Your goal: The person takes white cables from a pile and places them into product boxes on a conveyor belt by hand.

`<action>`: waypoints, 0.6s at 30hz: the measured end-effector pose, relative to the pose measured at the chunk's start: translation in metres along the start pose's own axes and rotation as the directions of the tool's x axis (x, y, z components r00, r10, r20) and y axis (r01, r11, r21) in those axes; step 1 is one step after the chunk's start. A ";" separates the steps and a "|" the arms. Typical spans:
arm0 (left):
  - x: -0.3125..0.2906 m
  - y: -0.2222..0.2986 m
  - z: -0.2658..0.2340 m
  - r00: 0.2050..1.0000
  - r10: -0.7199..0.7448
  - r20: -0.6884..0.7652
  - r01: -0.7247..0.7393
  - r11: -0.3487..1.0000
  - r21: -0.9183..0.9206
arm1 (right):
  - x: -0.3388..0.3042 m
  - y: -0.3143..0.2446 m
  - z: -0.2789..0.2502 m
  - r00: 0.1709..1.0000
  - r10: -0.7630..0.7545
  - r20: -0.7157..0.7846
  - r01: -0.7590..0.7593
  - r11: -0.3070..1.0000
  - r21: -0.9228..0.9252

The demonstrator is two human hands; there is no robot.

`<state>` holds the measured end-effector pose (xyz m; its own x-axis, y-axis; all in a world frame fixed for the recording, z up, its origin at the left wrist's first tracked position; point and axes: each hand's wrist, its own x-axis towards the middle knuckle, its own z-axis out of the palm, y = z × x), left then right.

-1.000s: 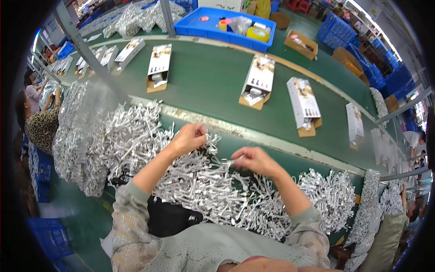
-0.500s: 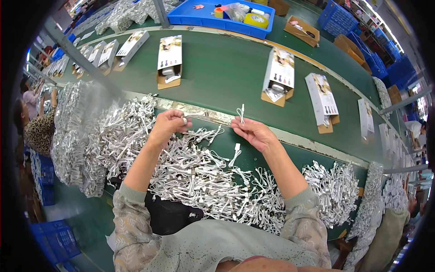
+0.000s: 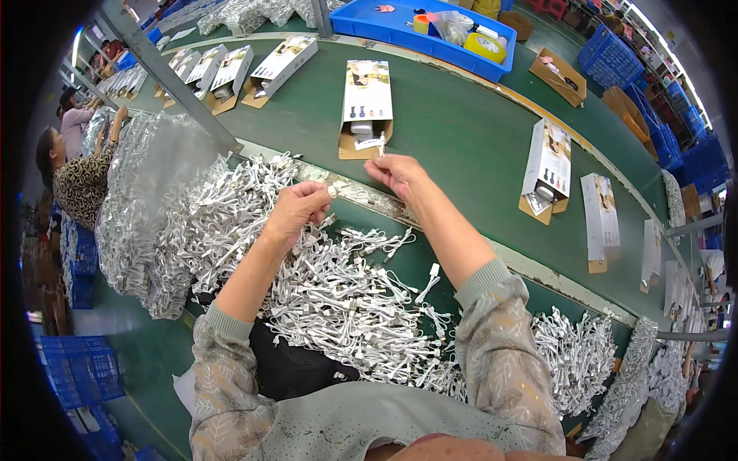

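Observation:
My right hand [image 3: 398,174] reaches over the rail to the green conveyor belt, its fingers closed on a small bundled white cable [image 3: 382,141]. That cable stands at the open lower end of a white printed box [image 3: 367,96], whose brown flap lies folded out with a white item showing inside. My left hand [image 3: 298,209] hovers over the edge of a big pile of white cables [image 3: 330,307], thumb and fingers pinched on another white cable [image 3: 334,191], of which mostly the end shows.
More open white boxes [image 3: 551,161] stand along the conveyor belt [image 3: 453,154] to both sides. A blue tray [image 3: 384,31] with tape rolls is beyond it. A second cable pile [image 3: 575,361] lies right, plastic-wrapped bundles [image 3: 146,230] left. A metal post [image 3: 165,73] rises at left; co-workers sit beyond.
My right hand has moved forward and left, bringing its cable to the box's open end. The view has turned, and boxes appear farther right. My left hand stays pinched near the pile.

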<state>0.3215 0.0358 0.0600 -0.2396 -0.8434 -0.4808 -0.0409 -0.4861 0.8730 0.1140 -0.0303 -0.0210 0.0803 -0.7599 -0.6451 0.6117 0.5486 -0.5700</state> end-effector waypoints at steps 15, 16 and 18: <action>-0.010 -0.004 0.011 1.000 0.022 0.000 -0.022 0.999 -0.049 | -0.101 0.029 -0.040 0.581 -0.314 0.751 0.780 -0.046 -0.623; -0.011 -0.005 0.009 1.000 0.018 -0.005 -0.018 0.999 -0.050 | -0.120 0.035 -0.039 0.604 -0.242 0.760 0.778 -0.030 -0.628; -0.011 -0.002 0.014 1.000 0.011 0.006 -0.011 0.999 -0.039 | -0.139 0.050 -0.055 0.578 -0.246 0.778 0.768 -0.159 -0.621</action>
<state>0.3108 0.0496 0.0647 -0.2454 -0.8477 -0.4703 0.0001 -0.4852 0.8744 0.0900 0.1213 0.0122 0.5079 -0.8457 0.1635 -0.5238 -0.4539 -0.7208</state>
